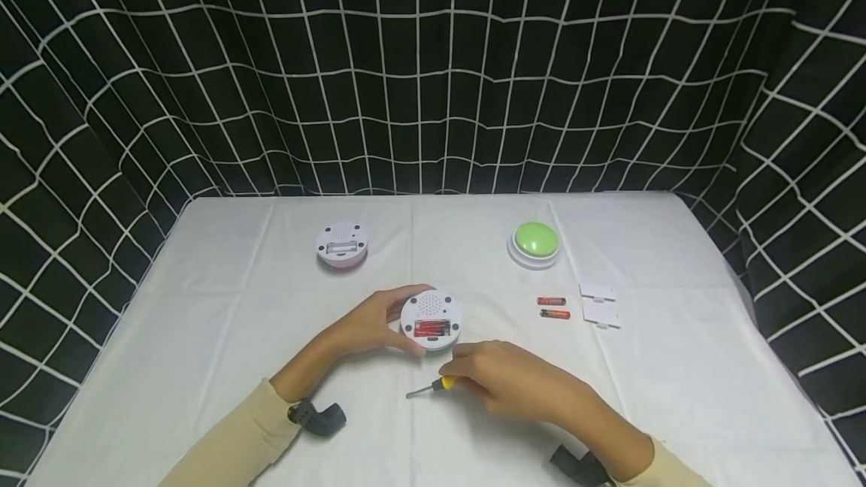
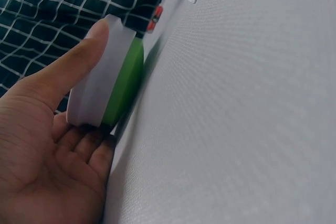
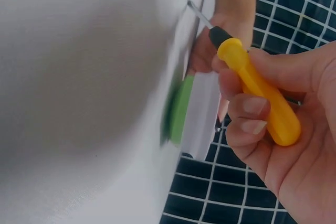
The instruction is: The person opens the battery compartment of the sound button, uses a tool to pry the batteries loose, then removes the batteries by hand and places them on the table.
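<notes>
Yellow screwdriver (image 3: 258,87) gripped in the right hand (image 1: 504,378), tip directed away from the held button (image 1: 431,314)

The held button is located at the middle of the table, back face up, with its battery compartment exposed. Its rim is gripped by the left hand (image 1: 368,322), thumb at the near side and fingers round the far left. Red batteries (image 1: 431,328) are seen in the compartment.

The governing relation is judged to be that between screwdriver tip and compartment. From the tip, the button is placed to the far side and slightly right; from the right hand, far and left. The screwdriver's long axis is slanted, handle to the right, tip to the left and near. The left hand is in contact with the button; the right is placed just beside its near-right edge.

Most of the handle is hidden by the right hand in the head view. A flat blade is shown in the left wrist view, where that hand is cut off. Whether the white cloth (image 1: 169,337) is touched by the tip cannot be told. The green dome (image 2: 125,85) is hidden from above, and its contact with the cloth is unclear. The seating of the batteries cannot be made out.
</notes>
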`<action>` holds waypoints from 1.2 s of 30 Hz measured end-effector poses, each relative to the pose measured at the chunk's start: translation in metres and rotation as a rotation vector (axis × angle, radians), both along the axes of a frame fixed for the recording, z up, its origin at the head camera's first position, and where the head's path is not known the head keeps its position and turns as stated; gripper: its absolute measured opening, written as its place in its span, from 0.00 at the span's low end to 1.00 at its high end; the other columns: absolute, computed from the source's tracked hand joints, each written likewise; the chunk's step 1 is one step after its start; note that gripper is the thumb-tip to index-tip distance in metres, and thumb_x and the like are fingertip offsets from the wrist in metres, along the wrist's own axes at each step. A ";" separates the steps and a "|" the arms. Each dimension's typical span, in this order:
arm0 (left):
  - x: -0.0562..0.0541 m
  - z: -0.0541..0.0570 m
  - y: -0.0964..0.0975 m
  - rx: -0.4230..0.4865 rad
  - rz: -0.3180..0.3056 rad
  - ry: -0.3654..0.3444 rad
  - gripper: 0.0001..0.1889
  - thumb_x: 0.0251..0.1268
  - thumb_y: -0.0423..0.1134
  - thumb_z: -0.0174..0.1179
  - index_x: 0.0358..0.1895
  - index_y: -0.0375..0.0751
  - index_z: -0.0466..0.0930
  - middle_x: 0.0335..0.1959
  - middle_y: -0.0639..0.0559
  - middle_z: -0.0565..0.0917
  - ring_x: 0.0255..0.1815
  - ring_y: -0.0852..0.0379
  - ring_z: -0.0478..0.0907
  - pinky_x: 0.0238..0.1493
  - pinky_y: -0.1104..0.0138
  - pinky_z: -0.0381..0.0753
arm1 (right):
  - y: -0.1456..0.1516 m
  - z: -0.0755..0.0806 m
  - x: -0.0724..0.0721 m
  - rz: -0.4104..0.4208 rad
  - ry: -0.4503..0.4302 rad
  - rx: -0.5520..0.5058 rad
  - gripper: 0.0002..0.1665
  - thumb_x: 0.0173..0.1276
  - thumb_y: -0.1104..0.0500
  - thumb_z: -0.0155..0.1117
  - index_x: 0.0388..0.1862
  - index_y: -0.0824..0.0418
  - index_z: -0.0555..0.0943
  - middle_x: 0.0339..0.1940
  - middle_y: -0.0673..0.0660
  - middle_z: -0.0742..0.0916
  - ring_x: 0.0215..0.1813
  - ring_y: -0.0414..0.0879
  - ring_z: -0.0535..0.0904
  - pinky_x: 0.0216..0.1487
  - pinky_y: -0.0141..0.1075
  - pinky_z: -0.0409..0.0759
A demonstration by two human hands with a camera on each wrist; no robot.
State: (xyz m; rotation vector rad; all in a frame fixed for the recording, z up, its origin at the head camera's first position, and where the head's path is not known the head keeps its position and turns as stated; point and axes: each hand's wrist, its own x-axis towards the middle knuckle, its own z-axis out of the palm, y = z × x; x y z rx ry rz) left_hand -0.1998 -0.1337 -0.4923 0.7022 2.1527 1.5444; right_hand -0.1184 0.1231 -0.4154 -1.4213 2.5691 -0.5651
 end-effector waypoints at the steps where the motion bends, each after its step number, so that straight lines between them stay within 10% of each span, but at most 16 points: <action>1: 0.000 0.000 0.000 -0.001 0.000 0.002 0.51 0.42 0.39 0.84 0.75 0.55 0.68 0.72 0.59 0.73 0.74 0.58 0.67 0.78 0.61 0.61 | 0.000 0.000 0.000 0.001 0.002 0.002 0.09 0.68 0.68 0.66 0.40 0.54 0.85 0.30 0.40 0.76 0.32 0.32 0.71 0.37 0.27 0.78; 36: -0.001 -0.002 0.000 -0.021 0.003 -0.010 0.51 0.43 0.40 0.83 0.75 0.55 0.67 0.74 0.58 0.71 0.75 0.58 0.65 0.78 0.62 0.60 | -0.010 -0.016 0.002 -0.037 0.108 0.139 0.08 0.57 0.61 0.79 0.33 0.50 0.88 0.22 0.40 0.74 0.26 0.33 0.66 0.26 0.26 0.68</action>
